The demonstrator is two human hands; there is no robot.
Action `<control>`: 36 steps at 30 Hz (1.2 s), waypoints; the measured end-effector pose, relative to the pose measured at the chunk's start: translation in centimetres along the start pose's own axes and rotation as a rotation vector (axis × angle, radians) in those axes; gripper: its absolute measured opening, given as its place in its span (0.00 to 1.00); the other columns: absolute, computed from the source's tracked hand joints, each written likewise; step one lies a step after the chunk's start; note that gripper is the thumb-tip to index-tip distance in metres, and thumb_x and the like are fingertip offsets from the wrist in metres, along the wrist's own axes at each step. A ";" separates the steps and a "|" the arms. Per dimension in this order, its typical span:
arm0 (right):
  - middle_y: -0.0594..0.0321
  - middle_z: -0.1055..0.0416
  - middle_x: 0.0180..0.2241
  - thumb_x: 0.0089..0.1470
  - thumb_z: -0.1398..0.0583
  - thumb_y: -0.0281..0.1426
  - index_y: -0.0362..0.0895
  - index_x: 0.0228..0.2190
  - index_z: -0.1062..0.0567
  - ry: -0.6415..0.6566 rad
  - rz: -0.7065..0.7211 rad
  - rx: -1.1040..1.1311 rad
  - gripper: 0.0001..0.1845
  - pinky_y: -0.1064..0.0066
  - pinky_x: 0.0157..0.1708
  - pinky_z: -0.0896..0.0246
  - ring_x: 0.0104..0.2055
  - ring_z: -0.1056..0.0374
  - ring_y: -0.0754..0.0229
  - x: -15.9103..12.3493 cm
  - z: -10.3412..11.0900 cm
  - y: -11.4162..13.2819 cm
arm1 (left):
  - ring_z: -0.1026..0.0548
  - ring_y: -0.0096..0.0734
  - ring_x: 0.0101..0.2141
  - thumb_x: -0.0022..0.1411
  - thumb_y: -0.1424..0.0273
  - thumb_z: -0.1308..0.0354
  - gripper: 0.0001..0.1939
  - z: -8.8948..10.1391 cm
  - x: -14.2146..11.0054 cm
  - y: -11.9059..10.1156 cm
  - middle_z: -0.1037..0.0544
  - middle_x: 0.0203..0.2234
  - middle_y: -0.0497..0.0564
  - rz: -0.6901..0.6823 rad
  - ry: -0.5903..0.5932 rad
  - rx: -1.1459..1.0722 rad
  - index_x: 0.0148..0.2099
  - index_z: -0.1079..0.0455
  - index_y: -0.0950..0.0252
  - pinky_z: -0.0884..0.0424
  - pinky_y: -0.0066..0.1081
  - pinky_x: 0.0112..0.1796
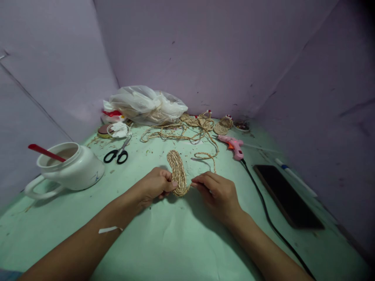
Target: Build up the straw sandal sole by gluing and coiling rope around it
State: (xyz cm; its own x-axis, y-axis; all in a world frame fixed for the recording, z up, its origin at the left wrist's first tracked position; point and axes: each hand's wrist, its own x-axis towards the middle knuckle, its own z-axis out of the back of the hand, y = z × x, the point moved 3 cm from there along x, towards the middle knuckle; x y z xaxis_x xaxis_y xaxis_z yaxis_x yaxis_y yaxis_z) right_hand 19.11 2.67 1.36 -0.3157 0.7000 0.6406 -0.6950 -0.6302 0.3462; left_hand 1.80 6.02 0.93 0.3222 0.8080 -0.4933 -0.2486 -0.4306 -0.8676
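The left hand has fingertips out of sight beneath the coiled braided sole, and both forearms run off the bottom edge, black cord too! In the white mug the red stick's lower end vanishes, the cloudy plastic bag blurs its contents, and those dark bits are too small to tell.

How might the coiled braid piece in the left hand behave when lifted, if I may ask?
The coiled braid piece probably holds its shape, its rows packed closely. It is likely light, being slender braid pinched in the left hand.
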 end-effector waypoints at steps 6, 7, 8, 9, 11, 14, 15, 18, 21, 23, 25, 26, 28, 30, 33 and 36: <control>0.61 0.27 0.24 0.57 0.43 0.29 0.42 0.29 0.25 -0.011 0.003 0.041 0.08 0.74 0.26 0.39 0.26 0.32 0.63 0.0 -0.2 -0.1 | 0.47 0.17 0.13 0.38 0.66 0.40 0.10 -0.1 0.0 -0.1 0.39 0.10 0.43 -0.030 0.083 -0.012 0.17 0.35 0.68 0.54 0.23 0.16; 0.60 0.27 0.25 0.57 0.44 0.28 0.42 0.30 0.26 -0.022 0.016 0.063 0.08 0.74 0.26 0.38 0.26 0.32 0.63 0.0 -0.1 -0.1 | 0.47 0.17 0.14 0.37 0.66 0.39 0.11 -0.1 0.0 -0.1 0.39 0.10 0.43 -0.032 0.096 -0.012 0.17 0.35 0.68 0.54 0.23 0.16; 0.60 0.27 0.25 0.57 0.45 0.27 0.42 0.30 0.26 -0.035 0.030 0.084 0.08 0.74 0.27 0.37 0.27 0.32 0.63 0.1 -0.1 -0.1 | 0.47 0.17 0.14 0.37 0.66 0.39 0.11 -0.1 -0.1 -0.1 0.40 0.10 0.43 -0.031 0.110 -0.010 0.17 0.35 0.68 0.54 0.23 0.16; 0.59 0.27 0.25 0.58 0.45 0.27 0.42 0.31 0.26 -0.049 0.045 0.101 0.08 0.74 0.27 0.36 0.27 0.31 0.63 0.2 0.0 0.0 | 0.47 0.17 0.14 0.37 0.65 0.39 0.11 -0.2 -0.1 -0.1 0.40 0.10 0.43 -0.030 0.122 -0.007 0.17 0.35 0.68 0.54 0.23 0.16; 0.59 0.27 0.26 0.58 0.46 0.26 0.42 0.31 0.26 -0.070 0.064 0.120 0.09 0.74 0.27 0.35 0.27 0.31 0.63 0.3 0.1 0.1 | 0.48 0.17 0.13 0.37 0.65 0.39 0.12 -0.2 -0.1 -0.2 0.40 0.10 0.43 -0.025 0.150 0.000 0.17 0.35 0.68 0.55 0.24 0.16; 0.59 0.27 0.25 0.58 0.46 0.26 0.42 0.31 0.26 -0.078 0.066 0.130 0.09 0.74 0.26 0.35 0.27 0.31 0.63 0.5 0.2 0.1 | 0.48 0.18 0.14 0.37 0.64 0.38 0.12 -0.3 -0.3 -0.3 0.40 0.10 0.44 -0.033 0.173 -0.002 0.17 0.35 0.68 0.56 0.24 0.16; 0.59 0.28 0.25 0.58 0.46 0.26 0.42 0.31 0.26 -0.077 0.067 0.135 0.09 0.74 0.26 0.35 0.27 0.31 0.63 0.5 0.2 0.1 | 0.47 0.18 0.14 0.38 0.64 0.38 0.12 -0.3 -0.3 -0.4 0.40 0.10 0.44 -0.039 0.176 -0.005 0.17 0.35 0.67 0.56 0.24 0.16; 0.59 0.29 0.24 0.57 0.46 0.27 0.42 0.30 0.27 -0.077 0.066 0.145 0.08 0.73 0.25 0.36 0.26 0.32 0.62 0.5 0.2 0.0 | 0.48 0.18 0.14 0.38 0.64 0.38 0.13 -0.3 -0.3 -0.4 0.40 0.10 0.43 -0.050 0.183 -0.006 0.17 0.35 0.67 0.56 0.25 0.16; 0.61 0.31 0.23 0.56 0.45 0.26 0.43 0.29 0.29 -0.067 0.047 0.154 0.06 0.73 0.24 0.39 0.25 0.35 0.63 0.4 0.3 0.0 | 0.48 0.18 0.13 0.38 0.63 0.38 0.13 -0.2 -0.2 -0.1 0.41 0.10 0.43 -0.050 0.185 -0.006 0.17 0.36 0.67 0.56 0.25 0.16; 0.62 0.33 0.22 0.55 0.45 0.25 0.42 0.28 0.30 -0.054 0.035 0.158 0.06 0.73 0.23 0.41 0.24 0.37 0.63 0.4 0.3 0.1 | 0.49 0.17 0.13 0.38 0.64 0.39 0.13 -0.2 0.0 0.0 0.41 0.10 0.43 -0.053 0.191 -0.003 0.17 0.36 0.67 0.56 0.25 0.16; 0.62 0.34 0.21 0.53 0.45 0.24 0.42 0.27 0.31 -0.043 0.022 0.161 0.05 0.73 0.23 0.42 0.23 0.39 0.63 0.3 0.3 0.2 | 0.49 0.17 0.13 0.38 0.64 0.39 0.12 -0.3 0.0 -0.1 0.41 0.10 0.43 -0.063 0.195 0.006 0.17 0.36 0.67 0.56 0.25 0.16; 0.62 0.35 0.21 0.53 0.45 0.24 0.42 0.27 0.31 -0.039 0.016 0.164 0.05 0.73 0.23 0.43 0.23 0.39 0.63 0.3 0.3 0.3 | 0.49 0.17 0.13 0.38 0.64 0.39 0.12 -0.3 -0.1 -0.2 0.41 0.10 0.43 -0.068 0.194 0.012 0.17 0.37 0.67 0.56 0.26 0.16; 0.63 0.35 0.21 0.53 0.45 0.24 0.42 0.27 0.31 -0.034 0.005 0.170 0.05 0.73 0.23 0.44 0.23 0.40 0.63 0.3 0.3 0.4 | 0.49 0.17 0.13 0.37 0.64 0.39 0.13 -0.4 -0.2 -0.3 0.42 0.10 0.43 -0.070 0.187 0.020 0.17 0.37 0.67 0.56 0.26 0.17; 0.62 0.35 0.21 0.53 0.46 0.24 0.42 0.26 0.31 -0.033 0.001 0.170 0.06 0.72 0.23 0.44 0.24 0.40 0.63 0.3 0.2 0.4 | 0.49 0.17 0.13 0.38 0.64 0.39 0.13 -0.4 -0.4 -0.4 0.42 0.10 0.42 -0.058 0.183 0.028 0.17 0.37 0.67 0.57 0.26 0.17; 0.62 0.35 0.21 0.54 0.46 0.24 0.41 0.26 0.30 -0.035 0.007 0.167 0.07 0.72 0.23 0.43 0.24 0.39 0.63 0.4 0.1 0.4 | 0.49 0.17 0.13 0.39 0.63 0.39 0.13 -0.4 -0.4 -0.4 0.42 0.10 0.42 -0.045 0.177 0.054 0.18 0.36 0.67 0.57 0.26 0.17; 0.61 0.34 0.22 0.55 0.46 0.24 0.40 0.27 0.30 -0.032 0.011 0.160 0.07 0.72 0.24 0.43 0.25 0.39 0.63 0.3 0.0 0.3 | 0.49 0.17 0.13 0.40 0.63 0.39 0.13 -0.3 -0.2 -0.2 0.42 0.10 0.42 -0.054 0.194 0.063 0.18 0.36 0.67 0.57 0.26 0.17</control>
State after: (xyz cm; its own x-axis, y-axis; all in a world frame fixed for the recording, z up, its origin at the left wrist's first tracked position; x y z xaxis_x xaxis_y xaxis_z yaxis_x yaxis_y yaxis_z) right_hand 18.81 2.75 1.64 -0.3001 0.6833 0.6656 -0.5792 -0.6850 0.4419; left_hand 2.08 5.79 1.22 0.5046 0.7341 -0.4544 -0.2806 -0.3583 -0.8904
